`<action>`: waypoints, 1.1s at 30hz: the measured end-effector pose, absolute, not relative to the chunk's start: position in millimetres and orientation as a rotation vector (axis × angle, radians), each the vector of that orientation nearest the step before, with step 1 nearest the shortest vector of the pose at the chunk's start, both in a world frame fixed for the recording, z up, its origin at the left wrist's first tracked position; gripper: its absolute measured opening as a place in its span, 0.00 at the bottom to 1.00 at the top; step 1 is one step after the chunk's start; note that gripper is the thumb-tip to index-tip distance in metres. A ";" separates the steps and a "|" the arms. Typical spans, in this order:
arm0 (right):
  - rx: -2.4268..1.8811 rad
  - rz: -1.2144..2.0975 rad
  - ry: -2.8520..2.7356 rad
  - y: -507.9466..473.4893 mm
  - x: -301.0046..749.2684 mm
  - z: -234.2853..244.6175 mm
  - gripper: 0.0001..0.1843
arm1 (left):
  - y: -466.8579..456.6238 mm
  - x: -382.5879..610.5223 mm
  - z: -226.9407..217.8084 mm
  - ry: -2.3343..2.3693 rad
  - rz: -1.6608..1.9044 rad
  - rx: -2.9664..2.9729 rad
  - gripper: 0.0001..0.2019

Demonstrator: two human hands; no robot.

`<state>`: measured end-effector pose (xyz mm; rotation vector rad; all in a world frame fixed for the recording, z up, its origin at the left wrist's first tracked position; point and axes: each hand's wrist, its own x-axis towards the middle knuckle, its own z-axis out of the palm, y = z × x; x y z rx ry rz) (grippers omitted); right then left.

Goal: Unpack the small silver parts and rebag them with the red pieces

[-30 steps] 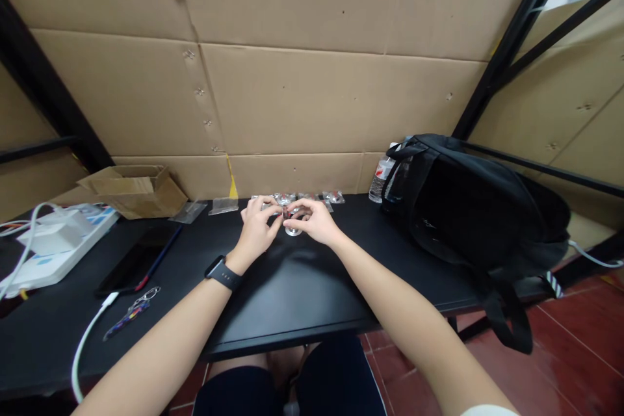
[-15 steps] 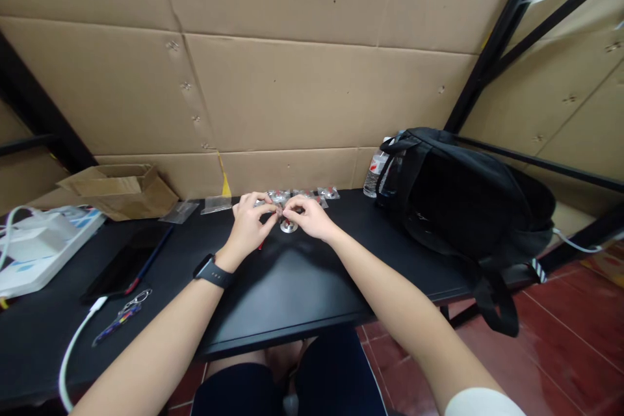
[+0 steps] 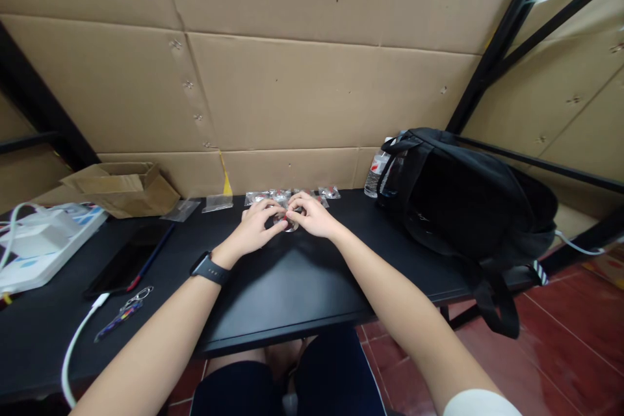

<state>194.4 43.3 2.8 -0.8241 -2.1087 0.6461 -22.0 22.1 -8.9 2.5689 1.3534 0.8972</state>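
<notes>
Both of my hands meet over a small round silver piece with a red part [image 3: 290, 225] on the black tabletop [image 3: 302, 286]. My left hand [image 3: 256, 224], with a dark watch on its wrist, curls its thumb and fingers against the left of the piece. From the other side my right hand [image 3: 312, 214] closes its thumb and fingertips on it. Fingers cover most of the piece, so its exact kind is hidden. Just behind the hands, small clear plastic packets [image 3: 329, 192] holding silver and red items lie in a row.
Left of my hands are flat clear bags [image 3: 217, 203], a brown paper bag [image 3: 141, 198], a phone [image 3: 129, 260] with a pen beside it, a keychain [image 3: 124, 313] and a white power strip [image 3: 53, 250]. A water bottle [image 3: 375, 175] and black backpack [image 3: 468, 201] stand at right.
My fingers have come down from just above the round silver piece onto it, covering more of it. The red bit by my left hand no longer shows, and another packet behind that hand is now visible.
</notes>
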 end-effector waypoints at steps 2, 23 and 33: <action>-0.792 0.580 -2.204 43.2 198.4 5.5 0.05 | 28.8 -32.8 -7.4 1.396 0.934 2.525 0.18; -0.992 0.406 -2.505 65.2 228.5 -6.9 0.24 | 55.3 -102.0 -23.4 2.255 0.520 2.317 0.22; -0.883 0.347 -2.536 56.4 208.8 -15.6 0.25 | 56.9 -127.0 -23.9 2.405 0.743 2.110 0.16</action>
